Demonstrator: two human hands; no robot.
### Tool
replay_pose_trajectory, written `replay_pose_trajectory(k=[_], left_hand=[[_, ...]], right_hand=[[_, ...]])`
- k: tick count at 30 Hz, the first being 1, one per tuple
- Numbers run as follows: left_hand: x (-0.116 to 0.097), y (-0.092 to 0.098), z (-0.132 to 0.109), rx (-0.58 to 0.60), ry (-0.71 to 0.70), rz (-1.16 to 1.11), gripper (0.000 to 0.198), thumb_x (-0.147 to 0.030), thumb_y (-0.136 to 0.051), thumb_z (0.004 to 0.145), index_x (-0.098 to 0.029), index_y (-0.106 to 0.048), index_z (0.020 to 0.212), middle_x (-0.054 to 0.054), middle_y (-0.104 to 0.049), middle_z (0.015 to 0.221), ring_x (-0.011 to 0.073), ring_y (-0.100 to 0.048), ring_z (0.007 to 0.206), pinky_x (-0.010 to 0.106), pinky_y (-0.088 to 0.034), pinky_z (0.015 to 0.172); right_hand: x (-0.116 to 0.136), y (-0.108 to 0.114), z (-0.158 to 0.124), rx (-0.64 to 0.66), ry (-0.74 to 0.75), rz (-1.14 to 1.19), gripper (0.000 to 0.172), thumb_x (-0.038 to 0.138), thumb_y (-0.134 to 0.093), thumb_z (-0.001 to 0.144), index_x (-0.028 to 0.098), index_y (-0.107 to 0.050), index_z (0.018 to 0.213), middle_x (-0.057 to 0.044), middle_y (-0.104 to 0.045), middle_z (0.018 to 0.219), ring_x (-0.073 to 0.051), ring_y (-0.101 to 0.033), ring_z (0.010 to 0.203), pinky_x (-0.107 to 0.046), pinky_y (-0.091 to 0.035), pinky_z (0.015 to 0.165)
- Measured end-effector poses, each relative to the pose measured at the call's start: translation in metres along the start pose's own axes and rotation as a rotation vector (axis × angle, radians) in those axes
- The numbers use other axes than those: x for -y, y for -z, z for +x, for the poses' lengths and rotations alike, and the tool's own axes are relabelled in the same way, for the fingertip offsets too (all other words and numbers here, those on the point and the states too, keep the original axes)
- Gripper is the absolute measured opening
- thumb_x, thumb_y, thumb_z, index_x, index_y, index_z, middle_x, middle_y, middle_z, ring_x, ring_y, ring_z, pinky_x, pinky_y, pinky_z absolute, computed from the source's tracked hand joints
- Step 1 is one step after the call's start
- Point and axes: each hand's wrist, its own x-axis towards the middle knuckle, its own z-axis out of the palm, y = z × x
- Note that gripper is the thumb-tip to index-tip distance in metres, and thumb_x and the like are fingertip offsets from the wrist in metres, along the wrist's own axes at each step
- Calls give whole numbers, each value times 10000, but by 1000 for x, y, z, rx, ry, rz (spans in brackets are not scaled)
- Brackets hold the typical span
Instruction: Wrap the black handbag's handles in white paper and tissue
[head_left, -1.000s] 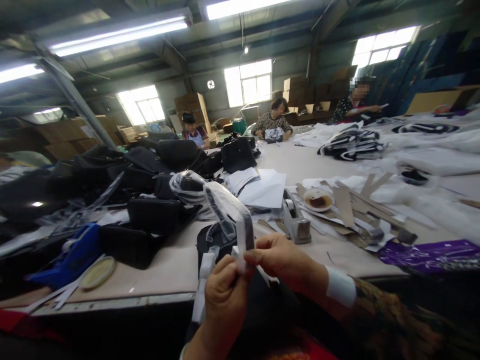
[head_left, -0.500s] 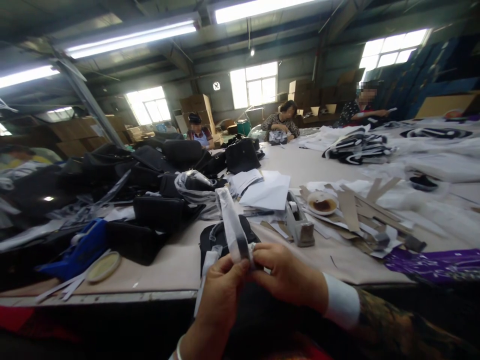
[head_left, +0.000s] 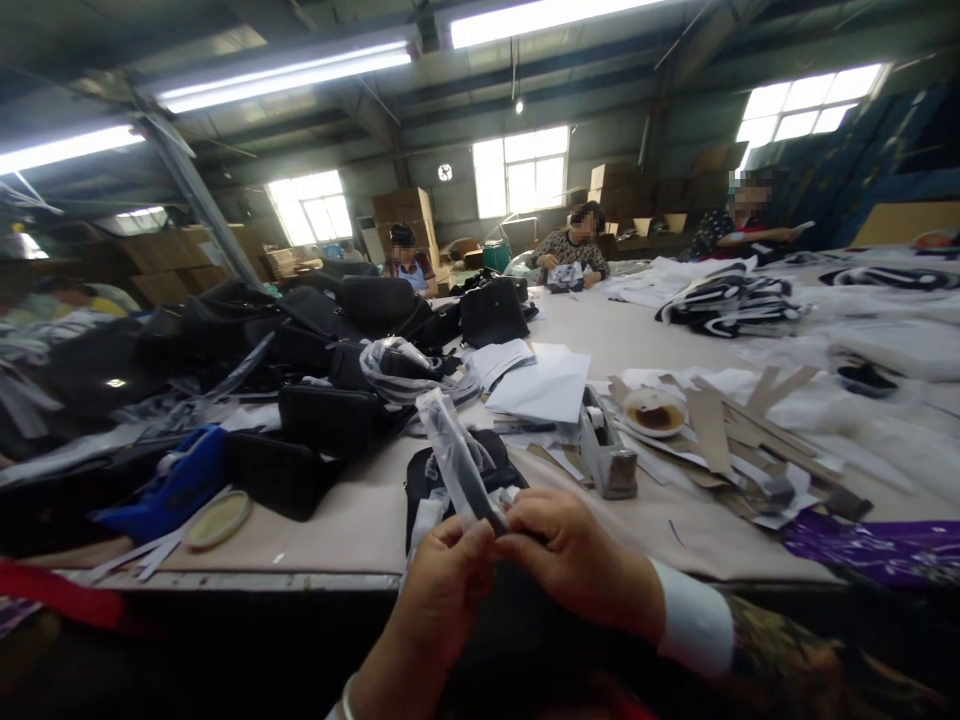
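Observation:
Between my two hands is a black strap [head_left: 455, 462] wrapped in clear plastic film, its far part sticking up and away from me. My left hand [head_left: 442, 580] pinches its near end between thumb and fingers. Close against it, my right hand [head_left: 570, 545] grips the same end with thumb and bent fingers; the fingertips are partly hidden. Under the strap a black bag [head_left: 502, 455] lies at the table's front edge, with more wrapped pieces on it. The bag's near part is dark and hard to make out.
Black bags [head_left: 330, 415] pile up on the left beside a blue tape dispenser [head_left: 169, 480] and a tape roll [head_left: 217, 520]. White sheets [head_left: 544, 383], a grey tape dispenser [head_left: 609, 455], a bowl [head_left: 655, 412] and cardboard strips [head_left: 709, 425] lie ahead and right. Co-workers sit across the table [head_left: 600, 335].
The wrapped strap has tipped lower and a little to the left at its far end. Both hands stay closed on it. The whole view has shifted slightly.

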Motion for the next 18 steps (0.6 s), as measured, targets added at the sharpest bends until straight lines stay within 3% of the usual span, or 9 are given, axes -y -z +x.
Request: replay_pose_trajectory(k=[2, 4, 7, 9, 11, 13, 15, 16, 18], left_hand=[[2, -3, 3, -85, -5, -100, 464, -478, -953, 600, -115, -751, 808, -86, -331, 533, 20, -187, 463, 157, -189, 431], [3, -5, 3, -125, -76, -72, 426, -463, -950, 608, -133, -771, 808, -59, -417, 542, 36, -267, 469, 164, -271, 448], [1, -4, -2, -94, -333, 278, 212, -374, -862, 763, -185, -818, 849, 45, -645, 730, 144, -556, 665, 256, -503, 689], [-1, -3, -7, 2, -534, 562, 102, -277, -758, 866, -229, -838, 908, 88, -712, 877, 219, -639, 837, 322, -517, 837], [-2, -1, -10, 94, -628, 682, 160, -229, -691, 904, -257, -844, 943, 108, -730, 907, 244, -662, 848, 336, -516, 815], [-2, 0, -12, 123, -638, 697, 184, -224, -668, 915, -261, -845, 944, 115, -728, 884, 243, -663, 812, 333, -510, 778], [-1, 3, -12, 110, -586, 670, 141, -255, -706, 894, -242, -844, 920, 118, -720, 903, 240, -650, 837, 329, -501, 794], [-1, 5, -12, 116, -508, 620, 125, -295, -748, 866, -220, -840, 907, 113, -708, 885, 225, -634, 816, 312, -496, 769], [-2, 8, -10, 119, -265, 388, 272, -423, -845, 767, -169, -813, 858, 68, -641, 751, 146, -544, 647, 240, -446, 612]], right_hand=[[-3, -2, -4, -31, 204, -213, 301, 201, -507, 956, 139, -618, 684, -56, -584, 696, -149, -481, 620, -303, -312, 577], [-4, 1, -4, -32, 223, -250, 310, 225, -498, 977, 139, -638, 714, -58, -581, 704, -151, -469, 613, -306, -299, 568], [-3, 11, 1, 128, -52, 161, 311, 415, -611, 947, 151, -683, 800, -24, -580, 720, -140, -492, 645, -273, -354, 603], [-2, 17, 7, 228, -308, 511, 430, 576, -694, 854, 150, -679, 799, 20, -524, 638, -105, -420, 563, -242, -311, 536], [-3, 19, 11, 231, -516, 738, 487, 620, -769, 761, 151, -639, 741, 61, -440, 543, -71, -297, 481, -230, -197, 460], [-2, 16, 13, 183, -624, 833, 468, 564, -826, 715, 163, -587, 689, 82, -393, 497, -58, -239, 453, -233, -132, 439], [0, 13, 12, 151, -635, 802, 430, 513, -809, 741, 168, -564, 664, 75, -404, 499, -63, -265, 461, -230, -158, 443], [1, 11, 11, 139, -612, 724, 401, 487, -790, 758, 165, -572, 656, 64, -423, 513, -70, -296, 475, -229, -189, 452], [4, 7, 7, 110, -470, 456, 314, 403, -741, 800, 153, -613, 659, 29, -492, 569, -92, -390, 534, -234, -276, 500]])
